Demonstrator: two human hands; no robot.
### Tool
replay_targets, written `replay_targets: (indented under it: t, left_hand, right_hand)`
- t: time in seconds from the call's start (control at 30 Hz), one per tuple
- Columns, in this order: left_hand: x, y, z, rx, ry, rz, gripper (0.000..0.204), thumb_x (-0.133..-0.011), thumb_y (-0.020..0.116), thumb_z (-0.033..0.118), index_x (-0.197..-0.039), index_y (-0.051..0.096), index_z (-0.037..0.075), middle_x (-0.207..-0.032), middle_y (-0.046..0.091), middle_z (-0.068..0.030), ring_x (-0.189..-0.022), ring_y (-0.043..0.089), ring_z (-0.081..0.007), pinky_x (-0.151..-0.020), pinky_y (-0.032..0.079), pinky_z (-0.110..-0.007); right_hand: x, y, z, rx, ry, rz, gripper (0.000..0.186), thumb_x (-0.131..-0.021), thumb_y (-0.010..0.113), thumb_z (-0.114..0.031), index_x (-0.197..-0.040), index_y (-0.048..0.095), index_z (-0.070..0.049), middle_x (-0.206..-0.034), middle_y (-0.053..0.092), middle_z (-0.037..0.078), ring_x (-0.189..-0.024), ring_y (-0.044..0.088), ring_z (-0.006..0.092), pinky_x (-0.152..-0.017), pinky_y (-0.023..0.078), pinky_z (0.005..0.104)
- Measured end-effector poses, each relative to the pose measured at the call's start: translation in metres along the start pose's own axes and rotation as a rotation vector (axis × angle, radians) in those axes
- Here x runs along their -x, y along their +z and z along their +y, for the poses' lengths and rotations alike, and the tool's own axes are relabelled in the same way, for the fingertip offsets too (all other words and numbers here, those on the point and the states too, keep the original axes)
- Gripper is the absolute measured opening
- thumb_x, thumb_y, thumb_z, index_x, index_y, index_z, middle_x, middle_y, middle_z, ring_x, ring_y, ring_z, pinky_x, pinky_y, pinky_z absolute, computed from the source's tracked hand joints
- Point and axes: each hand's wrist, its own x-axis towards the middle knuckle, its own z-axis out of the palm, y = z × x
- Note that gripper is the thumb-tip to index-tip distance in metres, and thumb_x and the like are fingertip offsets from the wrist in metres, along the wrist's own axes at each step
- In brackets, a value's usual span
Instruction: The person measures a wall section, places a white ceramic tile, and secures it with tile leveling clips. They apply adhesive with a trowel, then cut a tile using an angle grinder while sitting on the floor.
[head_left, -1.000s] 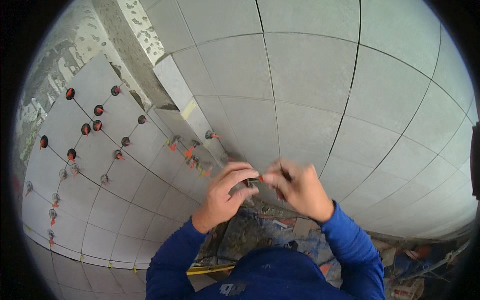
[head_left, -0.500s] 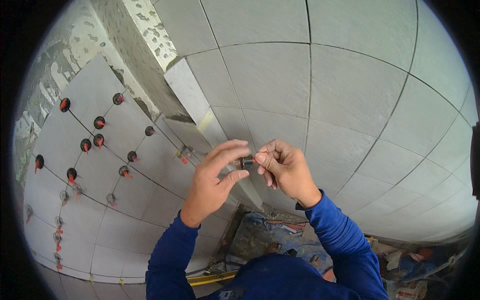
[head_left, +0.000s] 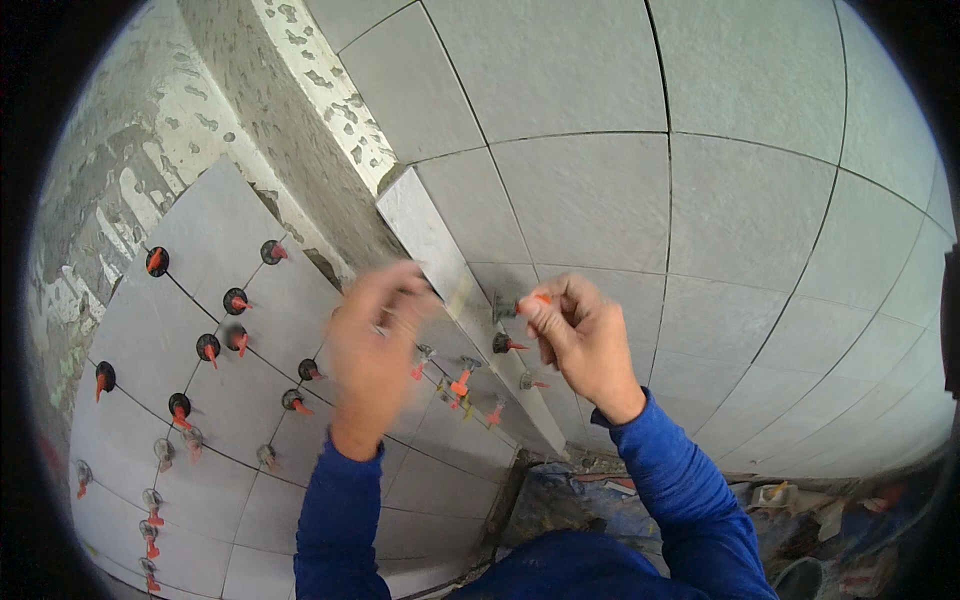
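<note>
My right hand (head_left: 585, 340) pinches the red end of a tile leveller (head_left: 507, 309) between thumb and fingers. The leveller's dark grey body points left, toward the narrow tile strip (head_left: 425, 215) at the wall corner. My left hand (head_left: 375, 345) is raised in front of the left wall, smeared by motion, and whether it holds anything does not show. Just below the right hand, a black leveller with a red handle (head_left: 508, 343) sits on the strip's edge. A paler leveller (head_left: 532, 381) is lower on it. Between my hands, several red-handled clear levellers (head_left: 461, 382) sit on the left wall.
Grey tiles (head_left: 585, 195) cover the right wall. Black levellers with red handles (head_left: 236, 301) dot the joints of the left wall's tiles (head_left: 240, 370). Bare rough concrete (head_left: 255, 120) shows at the upper left. Blue sheeting and debris (head_left: 590, 505) lie on the floor below.
My left hand has moved left, away from the leveller, which stays in my right hand. The view has shifted, bringing the levellers at the corner strip into sight.
</note>
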Motion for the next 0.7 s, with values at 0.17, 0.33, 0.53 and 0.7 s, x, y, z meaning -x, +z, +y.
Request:
replay_targets:
  t: [0.17,0.33,0.53,0.7]
  left_hand:
    - [-0.055,-0.025,-0.017,-0.229,-0.024,0.104,0.031,-0.098,0.073,0.030,-0.096,0.071,-0.001,-0.083,0.068,-0.0030,-0.074,0.059,-0.0116,-0.069,0.048,-0.027]
    - [-0.077,-0.021,-0.022,-0.417,-0.062,0.044,0.039,-0.096,0.074,0.037,-0.092,0.072,-0.002,-0.076,0.068,-0.0059,-0.071,0.059,-0.0130,-0.068,0.049,-0.029]
    - [-0.084,-0.018,-0.031,-0.336,-0.024,0.051,0.034,-0.092,0.075,0.033,-0.088,0.073,-0.001,-0.070,0.069,-0.0123,-0.062,0.063,-0.0233,-0.062,0.050,-0.037]
    - [-0.087,-0.017,-0.037,-0.335,-0.023,0.010,0.032,-0.093,0.074,0.028,-0.089,0.072,-0.003,-0.072,0.069,-0.0093,-0.065,0.061,-0.0173,-0.065,0.049,-0.032]
  right_hand:
    - [-0.026,0.015,0.021,0.151,-0.151,0.168,0.020,-0.103,0.067,-0.018,-0.103,0.063,0.002,-0.067,0.063,0.003,-0.047,0.049,0.0049,-0.043,0.037,0.0236]
    - [-0.028,0.030,0.048,0.137,-0.074,0.169,0.018,-0.104,0.065,-0.015,-0.106,0.063,0.003,-0.070,0.065,0.004,-0.048,0.052,0.0059,-0.043,0.041,0.0240]
    - [-0.031,0.043,0.062,0.134,-0.013,0.130,0.020,-0.105,0.062,-0.015,-0.107,0.063,0.005,-0.071,0.065,0.005,-0.049,0.055,0.0062,-0.042,0.044,0.0246]
    - [-0.035,0.049,0.063,0.046,0.054,0.125,0.021,-0.106,0.059,-0.015,-0.109,0.061,0.005,-0.072,0.065,0.005,-0.048,0.054,0.0068,-0.042,0.043,0.0242]
